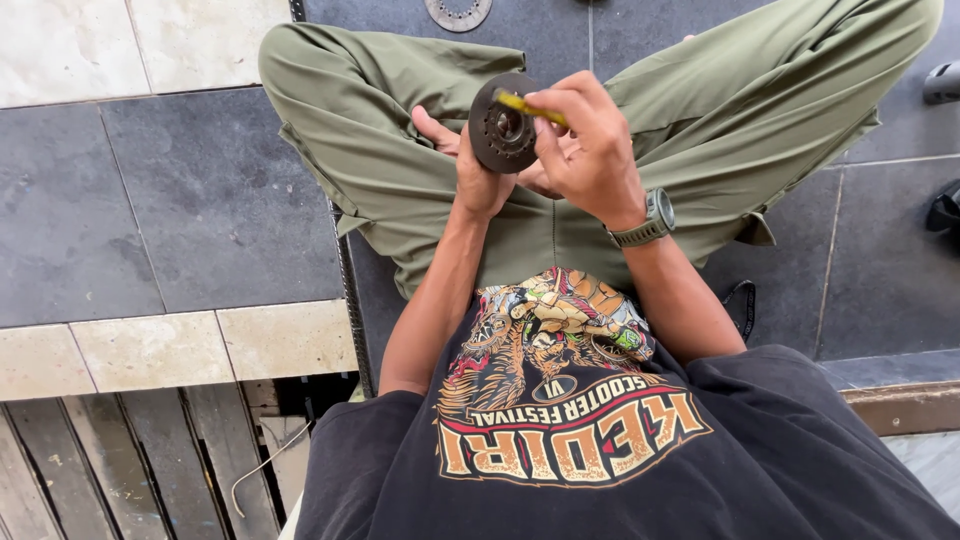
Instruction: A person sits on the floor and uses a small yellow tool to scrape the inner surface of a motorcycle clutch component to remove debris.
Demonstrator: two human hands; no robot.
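I sit cross-legged in olive trousers. My left hand [478,170] grips a dark round metal disc [497,135] with a ring of small holes around its hub, held upright over my lap. My right hand [588,145], with a grey watch on the wrist, pinches a thin yellow-handled tool [530,106] whose tip rests at the disc's centre. The tool's working end is hidden against the hub.
A second round metal plate [458,12] lies on the dark floor tiles beyond my knees. Pale tiles run along the left, with wooden slats [120,460] and a loose wire at lower left. Dark objects [943,82] sit at the right edge.
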